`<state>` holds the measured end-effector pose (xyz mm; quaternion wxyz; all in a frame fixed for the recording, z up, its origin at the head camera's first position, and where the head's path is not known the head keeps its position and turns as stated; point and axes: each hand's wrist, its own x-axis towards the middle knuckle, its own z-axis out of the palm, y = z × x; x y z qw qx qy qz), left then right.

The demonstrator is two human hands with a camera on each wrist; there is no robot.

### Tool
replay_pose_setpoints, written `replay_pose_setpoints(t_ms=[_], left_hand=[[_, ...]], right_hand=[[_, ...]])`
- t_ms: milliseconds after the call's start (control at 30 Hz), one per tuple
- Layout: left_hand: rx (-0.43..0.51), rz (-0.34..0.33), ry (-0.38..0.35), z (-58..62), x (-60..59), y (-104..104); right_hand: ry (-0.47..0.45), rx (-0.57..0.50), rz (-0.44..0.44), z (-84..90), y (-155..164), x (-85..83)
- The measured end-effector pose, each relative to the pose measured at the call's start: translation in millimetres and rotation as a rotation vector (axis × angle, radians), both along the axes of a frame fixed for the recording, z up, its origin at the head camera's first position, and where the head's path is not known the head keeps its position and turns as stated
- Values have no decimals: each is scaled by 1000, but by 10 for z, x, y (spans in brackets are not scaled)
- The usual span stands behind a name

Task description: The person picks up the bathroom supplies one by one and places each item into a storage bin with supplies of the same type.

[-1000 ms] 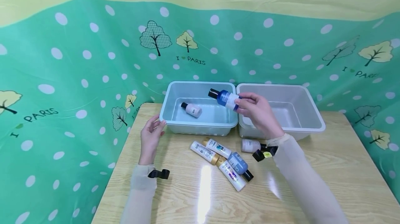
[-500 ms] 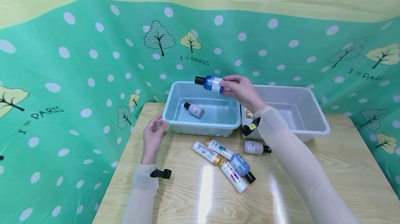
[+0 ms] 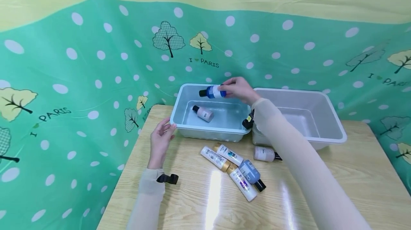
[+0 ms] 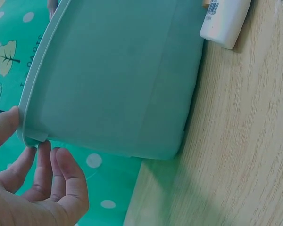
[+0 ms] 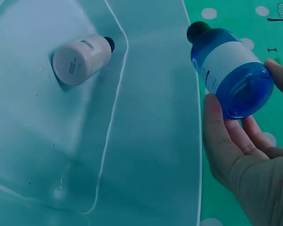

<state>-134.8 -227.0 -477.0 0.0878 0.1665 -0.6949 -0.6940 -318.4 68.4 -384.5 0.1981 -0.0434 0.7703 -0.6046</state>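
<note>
My right hand (image 3: 239, 89) grips a blue bottle (image 3: 214, 91) with a black cap and white label, held sideways over the back of the light blue bin (image 3: 208, 130). In the right wrist view, the thumb and fingers close around the bottle's base end, its cap pointing away. My left hand (image 3: 160, 141) pinches the bin's front left corner, with the thumb on the rim (image 4: 30, 94) and fingertips under it in the left wrist view. Inside that bin lies a pale pink bottle (image 3: 204, 114) with a black cap, on its side.
Beside the blue bin stands a grey bin (image 3: 298, 116), partly hidden by my right sleeve. In front lie white bottles with gold caps (image 3: 243, 183), a blue-grey bottle (image 3: 250, 172) and another pink bottle (image 3: 264, 153). A patterned curtain (image 3: 128, 62) hangs behind the table.
My right hand has carried the blue bottle left, away from the grey bin and over the light blue one, latterly lowering it slightly. My left hand keeps its hold on the corner.
</note>
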Motion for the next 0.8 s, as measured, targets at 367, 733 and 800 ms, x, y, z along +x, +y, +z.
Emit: replay_pose_setpoints(t_ms=[367, 733, 800], left_hand=[[12, -7, -4, -27, 0, 55], [-9, -12, 14, -46, 4, 31], [-11, -10, 16, -39, 4, 21]], right_hand=[[-99, 130, 103, -259, -151, -32], [-225, -7, 99, -262, -164, -3], [-222, -51, 103, -218, -166, 5]])
